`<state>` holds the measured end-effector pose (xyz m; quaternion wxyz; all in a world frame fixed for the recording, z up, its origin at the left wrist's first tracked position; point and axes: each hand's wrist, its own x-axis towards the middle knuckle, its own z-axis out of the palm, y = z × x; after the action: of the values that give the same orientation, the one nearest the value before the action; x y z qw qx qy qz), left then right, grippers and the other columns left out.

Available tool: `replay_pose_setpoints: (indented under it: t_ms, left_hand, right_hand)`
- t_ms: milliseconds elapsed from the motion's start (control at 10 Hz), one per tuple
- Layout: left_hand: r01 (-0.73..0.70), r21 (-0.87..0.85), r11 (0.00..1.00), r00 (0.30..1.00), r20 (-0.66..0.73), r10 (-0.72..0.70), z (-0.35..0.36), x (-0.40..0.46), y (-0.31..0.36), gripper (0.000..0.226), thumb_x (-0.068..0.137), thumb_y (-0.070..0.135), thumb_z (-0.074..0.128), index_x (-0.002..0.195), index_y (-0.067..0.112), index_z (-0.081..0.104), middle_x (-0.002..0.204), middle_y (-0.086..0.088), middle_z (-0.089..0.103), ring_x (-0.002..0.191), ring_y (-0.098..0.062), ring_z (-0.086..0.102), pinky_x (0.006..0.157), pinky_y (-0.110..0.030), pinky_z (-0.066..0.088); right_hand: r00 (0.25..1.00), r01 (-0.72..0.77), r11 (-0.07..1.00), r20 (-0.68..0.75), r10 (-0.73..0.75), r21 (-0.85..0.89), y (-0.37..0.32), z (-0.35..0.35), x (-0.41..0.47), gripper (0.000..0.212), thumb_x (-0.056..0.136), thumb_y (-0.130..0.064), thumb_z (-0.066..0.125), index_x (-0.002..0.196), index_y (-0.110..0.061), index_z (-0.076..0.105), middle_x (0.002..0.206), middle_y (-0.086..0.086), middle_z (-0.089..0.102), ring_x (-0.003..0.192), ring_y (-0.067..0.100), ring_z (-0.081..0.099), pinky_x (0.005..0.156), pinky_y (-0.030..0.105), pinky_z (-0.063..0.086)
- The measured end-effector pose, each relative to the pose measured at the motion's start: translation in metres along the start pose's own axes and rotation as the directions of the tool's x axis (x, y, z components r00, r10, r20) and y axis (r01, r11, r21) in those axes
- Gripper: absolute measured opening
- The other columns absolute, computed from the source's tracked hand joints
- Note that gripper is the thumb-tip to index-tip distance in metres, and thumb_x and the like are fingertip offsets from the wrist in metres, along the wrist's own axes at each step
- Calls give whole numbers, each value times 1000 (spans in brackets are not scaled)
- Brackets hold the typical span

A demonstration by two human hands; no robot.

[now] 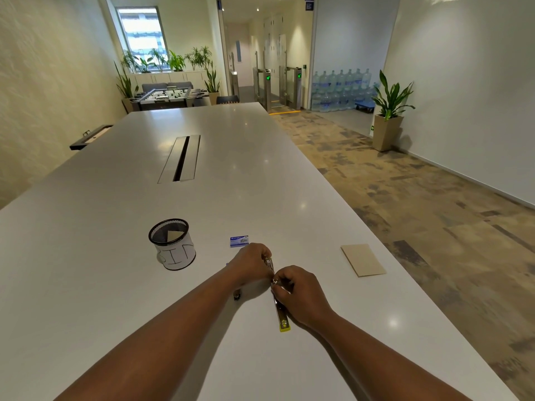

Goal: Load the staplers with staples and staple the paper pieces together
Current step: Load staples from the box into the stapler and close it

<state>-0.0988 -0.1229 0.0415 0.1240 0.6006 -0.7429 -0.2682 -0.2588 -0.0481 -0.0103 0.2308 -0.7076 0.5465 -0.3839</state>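
A yellow stapler (pixel 281 314) lies swung open along the white table (pixel 231 169), its metal staple channel facing up. My left hand (pixel 251 263) grips its far end. My right hand (pixel 298 290) holds the middle of the stapler, fingertips pinched at the hinge. A small blue staple box (pixel 239 241) sits just beyond my left hand. Brown paper pieces (pixel 363 260) lie to the right near the table's edge. A small dark object (pixel 236 296) pokes out under my left wrist; I cannot tell what it is.
A black mesh cup (pixel 172 244) with a white label reading BIN stands to the left, a brown paper scrap inside. A cable slot (pixel 181 159) runs down the table's middle. The table's right edge drops to carpet.
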Motion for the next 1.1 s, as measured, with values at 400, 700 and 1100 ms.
replay_pose_setpoints:
  t_ms: [400, 700, 1100]
  left_hand:
    - [105, -120, 987, 991, -67, -113, 3, 9, 9, 13, 81, 0, 61, 85, -2, 73, 88, -13, 75, 82, -28, 71, 72, -36, 58]
    - [211, -145, 967, 974, -54, -221, -6, 22, 14, 9, 89, 7, 60, 90, 8, 68, 99, -14, 72, 89, -27, 67, 86, -38, 59]
    - [216, 72, 974, 976, -45, -214, -6, 23, 17, 29, 93, 13, 57, 116, 1, 71, 117, -14, 71, 91, -23, 62, 78, -34, 55]
  right_hand:
    - [1000, -3, 1000, 4, 3, 16, 3, 2, 0, 3, 87, -25, 68, 89, -26, 67, 86, -12, 66, 81, 8, 63, 73, 28, 56]
    - [1000, 13, 1000, -16, -13, 4, -2, 0, -4, 14, 87, -30, 61, 96, -37, 53, 92, -17, 59, 86, 6, 58, 68, 15, 46]
    - [989, 149, 949, 50, -141, -278, -12, 4, -8, 44, 103, -39, 41, 143, -25, 53, 106, -7, 63, 98, 18, 49, 82, 33, 45]
